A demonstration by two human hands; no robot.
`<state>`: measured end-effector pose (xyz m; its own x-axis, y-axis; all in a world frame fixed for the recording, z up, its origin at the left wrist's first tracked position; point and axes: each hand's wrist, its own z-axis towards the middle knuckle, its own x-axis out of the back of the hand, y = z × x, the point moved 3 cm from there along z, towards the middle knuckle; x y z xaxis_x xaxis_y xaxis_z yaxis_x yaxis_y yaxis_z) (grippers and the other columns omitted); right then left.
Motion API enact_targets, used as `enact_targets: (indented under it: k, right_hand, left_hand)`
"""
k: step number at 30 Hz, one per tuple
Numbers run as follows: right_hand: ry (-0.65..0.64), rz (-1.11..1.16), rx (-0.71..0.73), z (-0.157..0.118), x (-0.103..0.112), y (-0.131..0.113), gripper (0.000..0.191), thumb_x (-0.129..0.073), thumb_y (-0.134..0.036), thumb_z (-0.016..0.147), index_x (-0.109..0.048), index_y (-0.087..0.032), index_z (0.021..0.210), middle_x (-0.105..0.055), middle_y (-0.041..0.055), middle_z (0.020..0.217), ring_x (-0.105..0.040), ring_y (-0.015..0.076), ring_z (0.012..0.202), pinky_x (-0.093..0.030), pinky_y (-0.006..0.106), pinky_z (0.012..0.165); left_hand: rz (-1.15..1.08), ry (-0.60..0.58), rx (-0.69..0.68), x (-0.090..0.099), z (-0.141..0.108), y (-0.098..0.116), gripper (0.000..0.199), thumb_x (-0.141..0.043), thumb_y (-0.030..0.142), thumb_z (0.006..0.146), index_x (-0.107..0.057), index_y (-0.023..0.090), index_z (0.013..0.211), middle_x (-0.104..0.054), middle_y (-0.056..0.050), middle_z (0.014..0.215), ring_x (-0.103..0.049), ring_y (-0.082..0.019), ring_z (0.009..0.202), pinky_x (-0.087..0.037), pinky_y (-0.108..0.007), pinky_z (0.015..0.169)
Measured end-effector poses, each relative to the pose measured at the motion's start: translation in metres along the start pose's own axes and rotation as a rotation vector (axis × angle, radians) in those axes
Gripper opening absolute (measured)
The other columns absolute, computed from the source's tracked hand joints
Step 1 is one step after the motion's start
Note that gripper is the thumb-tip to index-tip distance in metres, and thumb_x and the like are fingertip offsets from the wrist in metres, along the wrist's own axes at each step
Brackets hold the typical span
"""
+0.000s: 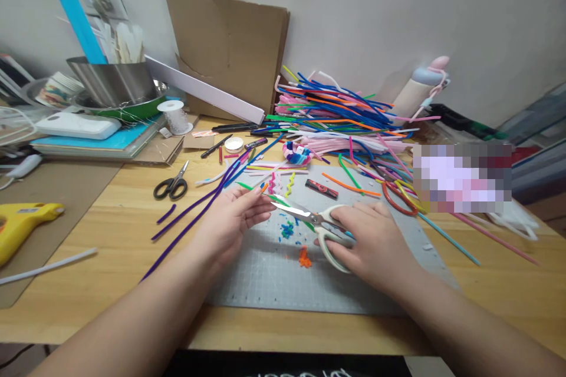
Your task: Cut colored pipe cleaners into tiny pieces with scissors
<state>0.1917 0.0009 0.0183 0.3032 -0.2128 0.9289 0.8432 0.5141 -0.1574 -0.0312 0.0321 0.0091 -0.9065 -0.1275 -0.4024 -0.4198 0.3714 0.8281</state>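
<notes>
My left hand pinches a green pipe cleaner between thumb and fingers, with a small blue and orange bit at the fingertips. In my right hand is a pair of scissors with whitish handles, its blades pointing left at the left fingertips. Whether the blades touch the pipe cleaner I cannot tell. Under the hands lies a grey cutting mat, with blue-green clippings and orange clippings on it. Wavy pink and yellow pieces rest behind the blades.
A heap of coloured pipe cleaners lies against the wall. Purple pipe cleaners and black scissors are at left, near a yellow glue gun. Red-and-yellow-handled scissors lie at right. Cardboard leans behind.
</notes>
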Motion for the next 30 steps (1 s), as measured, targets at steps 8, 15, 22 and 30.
enact_targets:
  k: [8,15,22,30]
  right_hand:
    - [-0.026,0.030,-0.003,-0.0012,-0.0022,0.0007,0.016,-0.064,-0.034,0.079,-0.055,-0.021,0.078,-0.059,-0.0013,0.069,-0.050,0.0173,0.067,-0.024,0.030,0.067]
    - [-0.044,0.030,0.000,-0.0013,-0.0012,0.0007,0.017,-0.063,-0.034,0.080,-0.055,-0.020,0.075,-0.059,-0.0020,0.067,-0.050,0.0157,0.065,-0.024,0.030,0.066]
    - [-0.046,0.006,0.003,-0.0015,-0.0004,0.0009,0.017,-0.061,-0.031,0.081,-0.053,-0.020,0.071,-0.058,-0.0021,0.065,-0.049,0.0145,0.062,-0.025,0.030,0.065]
    - [-0.072,0.021,-0.010,-0.0017,-0.0001,0.0012,0.019,-0.062,-0.031,0.081,-0.051,-0.020,0.070,-0.056,-0.0029,0.063,-0.048,0.0145,0.062,-0.024,0.030,0.065]
  left_hand:
    - [0.003,-0.032,0.011,0.0002,0.0015,-0.0019,0.013,-0.061,0.017,0.084,-0.066,0.013,0.072,-0.073,-0.005,0.069,-0.069,-0.013,0.065,-0.054,-0.021,0.063]
    - [0.019,-0.031,0.004,0.0008,0.0001,-0.0009,0.012,-0.062,0.018,0.082,-0.065,0.014,0.071,-0.074,-0.006,0.070,-0.070,-0.013,0.066,-0.053,-0.022,0.065]
    - [0.041,-0.010,-0.021,-0.0001,0.0010,0.0005,0.012,-0.071,0.024,0.074,-0.064,0.015,0.071,-0.073,-0.005,0.070,-0.070,-0.016,0.070,-0.050,-0.024,0.064]
    - [0.023,-0.025,-0.114,0.0044,0.0020,0.0029,0.018,-0.078,0.027,0.067,-0.064,0.016,0.068,-0.071,-0.001,0.066,-0.065,-0.011,0.065,-0.049,-0.025,0.070]
